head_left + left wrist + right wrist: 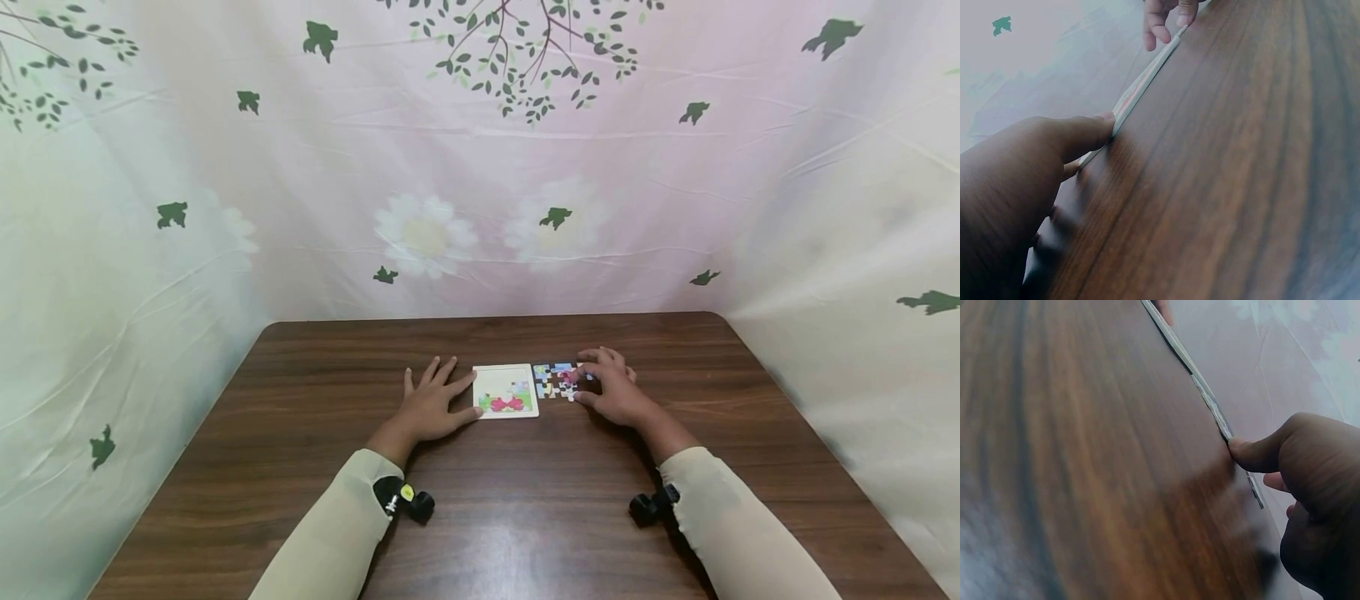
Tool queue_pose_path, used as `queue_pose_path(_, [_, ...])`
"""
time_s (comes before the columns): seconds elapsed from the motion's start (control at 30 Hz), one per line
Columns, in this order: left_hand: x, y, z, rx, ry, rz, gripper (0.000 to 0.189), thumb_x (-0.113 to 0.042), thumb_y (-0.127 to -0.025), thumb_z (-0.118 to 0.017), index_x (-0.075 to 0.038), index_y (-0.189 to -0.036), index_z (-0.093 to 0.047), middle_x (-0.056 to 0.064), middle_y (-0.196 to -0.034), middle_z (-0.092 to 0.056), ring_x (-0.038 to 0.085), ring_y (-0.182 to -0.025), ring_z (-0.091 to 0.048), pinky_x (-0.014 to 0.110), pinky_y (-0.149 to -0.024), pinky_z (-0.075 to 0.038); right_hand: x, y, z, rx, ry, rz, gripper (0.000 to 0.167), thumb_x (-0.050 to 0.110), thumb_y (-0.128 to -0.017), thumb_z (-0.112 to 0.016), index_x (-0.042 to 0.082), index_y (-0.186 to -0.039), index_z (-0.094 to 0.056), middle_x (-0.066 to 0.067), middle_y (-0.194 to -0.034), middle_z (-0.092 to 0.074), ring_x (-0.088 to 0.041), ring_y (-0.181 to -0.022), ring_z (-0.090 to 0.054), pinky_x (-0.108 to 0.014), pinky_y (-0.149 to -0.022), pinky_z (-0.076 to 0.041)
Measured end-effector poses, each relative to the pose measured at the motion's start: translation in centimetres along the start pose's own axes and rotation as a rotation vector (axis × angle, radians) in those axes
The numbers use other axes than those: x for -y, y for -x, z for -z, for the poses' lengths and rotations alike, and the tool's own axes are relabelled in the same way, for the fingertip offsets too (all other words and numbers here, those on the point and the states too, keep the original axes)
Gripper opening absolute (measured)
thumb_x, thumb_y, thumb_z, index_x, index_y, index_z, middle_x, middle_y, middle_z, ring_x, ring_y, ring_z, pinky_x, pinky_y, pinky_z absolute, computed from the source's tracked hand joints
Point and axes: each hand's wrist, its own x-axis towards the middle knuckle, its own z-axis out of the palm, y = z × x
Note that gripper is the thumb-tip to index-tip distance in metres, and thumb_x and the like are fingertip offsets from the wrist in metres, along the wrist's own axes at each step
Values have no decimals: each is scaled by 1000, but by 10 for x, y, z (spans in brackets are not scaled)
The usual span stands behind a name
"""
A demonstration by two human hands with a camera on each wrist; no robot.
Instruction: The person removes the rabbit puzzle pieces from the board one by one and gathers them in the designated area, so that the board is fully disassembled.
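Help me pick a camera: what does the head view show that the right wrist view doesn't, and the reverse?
Head only: tops of the pieces, printed face of the board, both sleeves. Right wrist only: a nearly edge-on look at board and pieces. Both: table, cloth, right hand, some of the left hand, board, pieces.

The table (487,508) is brown wood with darker grain, its corners rounded beyond the puzzle board (498,377). That puzzle board lies flat on the table, white-edged (its near part shows pink and green, its far part plain white). Multicoloured puzzle pieces (564,377) lie flat just beside the puzzle board's right edge, too small to tell whether all interlock. Nearer than the puzzle board, a pale sheen (495,542) spreads across the grain.
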Motion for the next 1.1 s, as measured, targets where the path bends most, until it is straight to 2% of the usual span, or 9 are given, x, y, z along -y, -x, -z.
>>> queue_pose_path(0.53, [1, -2, -3, 3, -2, 9, 79, -74, -102, -56, -39, -171, -38, 6, -185, -19, 38, -173, -7, 82, -128, 4, -4, 0, 1, -7, -8, -22, 11, 8, -99, -78, 11, -109, -76, -23, -158, -49, -55, -160, -12, -82, -118, -5])
queue_pose_path(0.73, [0, -1, -2, 7, 1, 7, 79, -73, -102, -57, -39, -171, -38, 7, -185, -20, 39, -173, -8, 83, -128, 3, -4, 0, 1, -39, -11, 8, 11, 7, -100, -76, 10, -110, -76, -23, -156, -51, -55, -158, -15, -81, -116, -8])
queue_pose_path(0.97, [0, -1, -1, 10, 4, 7, 80, -73, -102, -57, -39, -171, -38, 7, -185, -20, 39, -173, -8, 83, -128, 4, 3, -3, -1, -112, -24, 45, 7, 7, -100, -77, 9, -106, -77, -23, -153, -54, -54, -154, -22, -77, -113, -13])
queue_pose_path(1.1, [0, 0, 0, 7, 6, 8, 79, -73, -102, -57, -38, -171, -38, 7, -185, -20, 39, -173, -8, 83, -128, 4, 10, -7, -8, -114, -45, 70, 7, 7, -99, -79, 8, -105, -77, -22, -152, -56, -53, -153, -24, -76, -112, -13])
